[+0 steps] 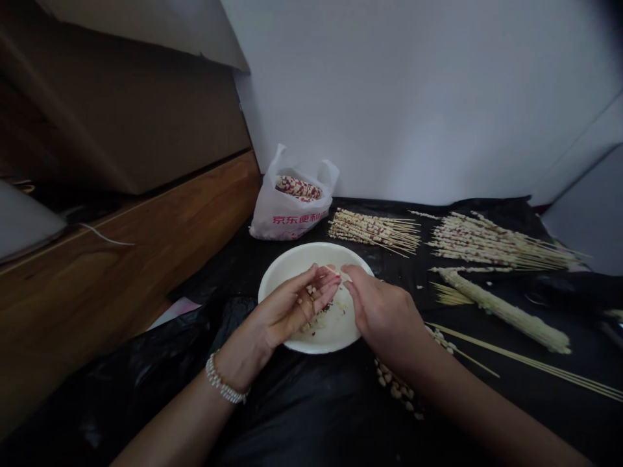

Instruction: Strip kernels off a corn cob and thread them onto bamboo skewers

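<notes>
My left hand [296,301] is palm up over a white basin [270,285], its fingers curled and a few pale corn kernels [311,290] lying in the palm. Close to its fingertips, my right hand [382,305] pinches what looks like a thin bamboo skewer [331,268]; the fingers hide most of it. Loose kernels and dark red bits [318,321] lie in the bottom of the basin. A beaded bracelet [225,383] circles my left wrist. Partly under my right forearm are more kernels [396,387] on the black sheet.
Behind the basin stands a white plastic bag [292,217] with red-speckled corn cobs [298,188]. Kernel-strung skewers lie in two bundles, a nearer one [374,230] and a farther one [491,240]. A bare cob [511,311], short sticks [452,294] and long sticks [525,361] lie right.
</notes>
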`<action>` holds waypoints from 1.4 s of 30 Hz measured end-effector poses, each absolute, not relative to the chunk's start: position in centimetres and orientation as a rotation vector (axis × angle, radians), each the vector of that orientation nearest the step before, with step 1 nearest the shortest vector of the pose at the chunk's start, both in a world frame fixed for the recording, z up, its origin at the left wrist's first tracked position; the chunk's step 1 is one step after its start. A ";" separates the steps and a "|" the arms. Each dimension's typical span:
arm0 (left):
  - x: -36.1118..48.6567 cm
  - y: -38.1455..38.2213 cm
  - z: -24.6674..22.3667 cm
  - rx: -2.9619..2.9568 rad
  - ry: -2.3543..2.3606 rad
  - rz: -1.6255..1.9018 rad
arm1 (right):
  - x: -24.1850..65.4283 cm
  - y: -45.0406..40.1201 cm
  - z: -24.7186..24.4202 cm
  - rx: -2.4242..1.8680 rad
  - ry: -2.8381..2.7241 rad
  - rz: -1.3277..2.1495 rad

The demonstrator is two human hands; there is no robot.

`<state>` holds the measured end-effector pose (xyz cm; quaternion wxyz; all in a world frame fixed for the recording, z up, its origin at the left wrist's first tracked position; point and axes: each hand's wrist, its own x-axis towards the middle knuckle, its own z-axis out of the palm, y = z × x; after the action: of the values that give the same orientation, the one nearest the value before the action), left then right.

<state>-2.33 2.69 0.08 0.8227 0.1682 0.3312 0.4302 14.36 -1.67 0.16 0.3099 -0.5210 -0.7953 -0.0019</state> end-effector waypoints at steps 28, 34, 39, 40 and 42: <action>-2.9 3.6 0.4 0.222 0.726 0.914 | 14.7 -1.7 0.4 -1.396 -2.184 -0.003; -2.8 3.3 0.1 0.306 0.732 0.949 | 14.6 -1.7 0.5 -1.414 -2.187 -0.064; -3.0 3.1 0.0 0.430 0.759 0.999 | 14.7 -1.7 0.6 -1.439 -2.217 -0.152; -3.0 3.2 -0.1 0.432 0.774 1.008 | 14.7 -1.7 0.6 -1.439 -2.225 -0.165; -3.1 3.2 -0.1 0.434 0.787 1.022 | 14.7 -1.7 0.6 -1.445 -2.240 -0.177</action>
<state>-3.10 3.22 -0.14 0.7772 0.2006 0.3638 0.4726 14.71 -1.72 0.63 0.2330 -0.5261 -0.8153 -0.0646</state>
